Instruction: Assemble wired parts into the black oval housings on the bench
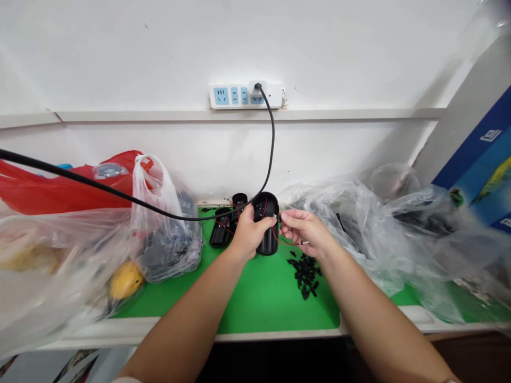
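Note:
A black oval plastic housing (268,243) with thin red wires stands upright near the wall, and my left hand (250,230) is closed on it, the thumb across its inside. At its right edge is my right hand (303,230), fingers pinched together; what lies between the fingertips is too small to make out. A thin red and black wire (285,242) runs from the housing to a small white connector (304,242) by my right palm. More black housings (220,230) with wires sit left of my left hand. Small black parts (306,274) lie in a pile below my right hand.
A black cable (272,138) hangs from the power strip (239,97) and crosses above my left hand. Plastic bags (167,239) fill the green table's (271,303) left side. Clear bags (367,229) and a large blue and grey box (471,138) stand at right.

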A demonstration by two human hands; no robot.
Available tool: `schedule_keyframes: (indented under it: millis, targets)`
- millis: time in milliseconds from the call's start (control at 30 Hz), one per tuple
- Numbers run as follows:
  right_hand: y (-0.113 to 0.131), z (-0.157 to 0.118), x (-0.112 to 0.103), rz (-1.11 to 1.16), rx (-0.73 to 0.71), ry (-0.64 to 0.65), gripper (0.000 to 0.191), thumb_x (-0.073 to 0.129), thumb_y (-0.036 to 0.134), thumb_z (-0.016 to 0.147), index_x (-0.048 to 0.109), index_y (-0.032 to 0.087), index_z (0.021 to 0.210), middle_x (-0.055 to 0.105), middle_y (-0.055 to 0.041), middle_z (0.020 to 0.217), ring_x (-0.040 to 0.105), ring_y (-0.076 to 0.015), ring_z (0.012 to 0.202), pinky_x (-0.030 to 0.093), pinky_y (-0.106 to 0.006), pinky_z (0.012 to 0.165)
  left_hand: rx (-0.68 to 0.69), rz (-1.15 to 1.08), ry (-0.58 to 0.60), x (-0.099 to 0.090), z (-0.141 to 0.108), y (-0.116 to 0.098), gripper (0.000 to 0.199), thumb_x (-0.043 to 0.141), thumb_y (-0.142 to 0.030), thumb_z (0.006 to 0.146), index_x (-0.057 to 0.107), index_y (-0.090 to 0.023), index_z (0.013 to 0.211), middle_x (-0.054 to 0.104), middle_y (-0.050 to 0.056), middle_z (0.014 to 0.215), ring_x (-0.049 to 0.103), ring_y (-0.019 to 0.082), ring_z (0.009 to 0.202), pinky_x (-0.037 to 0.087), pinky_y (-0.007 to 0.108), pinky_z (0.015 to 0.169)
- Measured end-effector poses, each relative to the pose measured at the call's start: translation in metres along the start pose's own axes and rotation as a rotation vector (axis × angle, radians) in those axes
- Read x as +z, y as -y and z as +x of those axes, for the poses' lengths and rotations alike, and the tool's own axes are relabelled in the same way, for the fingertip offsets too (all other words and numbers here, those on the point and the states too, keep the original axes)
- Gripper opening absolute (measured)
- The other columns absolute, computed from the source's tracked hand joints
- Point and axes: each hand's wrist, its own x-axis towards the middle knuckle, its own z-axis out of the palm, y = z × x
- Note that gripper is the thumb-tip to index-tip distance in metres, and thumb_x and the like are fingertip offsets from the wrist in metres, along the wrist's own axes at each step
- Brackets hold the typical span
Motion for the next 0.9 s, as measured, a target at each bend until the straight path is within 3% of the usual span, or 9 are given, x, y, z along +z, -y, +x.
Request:
schedule_keyframes:
  millis: [400,700,800,900]
  targets:
    - [0.003,-0.002,-0.001,-0.042,-0.021,0.012,0.033,0.081,0.030,0.061,0.066,0.010,0.084,0.064,-0.0024,0.064,0.058,-0.0052,0.051,0.050,-0.013,0.049,0.001,0.052,0.027,-0.002,0.000,-0.001,0.032,0.072,-0.017,0.063,0.053,-0.017,0.090,0.060,-0.002,0.077,0.058,0.012,0.064,0.048,0.023,0.060]
    - [-0.005,0.000,0.005,-0.092,-0.082,-0.086,0.044,0.083,0.039,0.054,0.064,0.011,0.082,0.062,-0.0017,0.062,0.056,-0.0057,0.050,0.047,-0.015,0.047,0.105,0.109,0.003,-0.002,-0.001,0.001,0.057,0.070,-0.014,0.061,0.053,-0.022,0.115,0.061,-0.001,0.090,0.057,0.013,0.077,0.048,0.023,0.069]
    - [-0.010,0.001,0.008,-0.214,-0.163,-0.091,0.045,0.078,0.046,0.060,0.064,0.011,0.083,0.060,-0.0013,0.061,0.052,-0.0061,0.048,0.043,-0.017,0.046,0.096,0.157,-0.001,-0.004,0.001,0.002,0.040,0.068,-0.016,0.063,0.055,-0.018,0.100,0.059,-0.001,0.079,0.056,0.013,0.067,0.047,0.023,0.059]
    - [-0.016,0.000,0.014,-0.458,-0.283,-0.117,0.042,0.063,0.054,0.075,0.064,0.012,0.080,0.055,-0.0007,0.058,0.046,-0.0056,0.047,0.037,-0.018,0.045,0.093,0.156,0.009,-0.008,0.004,0.004,0.037,0.067,-0.016,0.064,0.053,-0.019,0.099,0.056,-0.002,0.076,0.054,0.012,0.061,0.047,0.023,0.056]
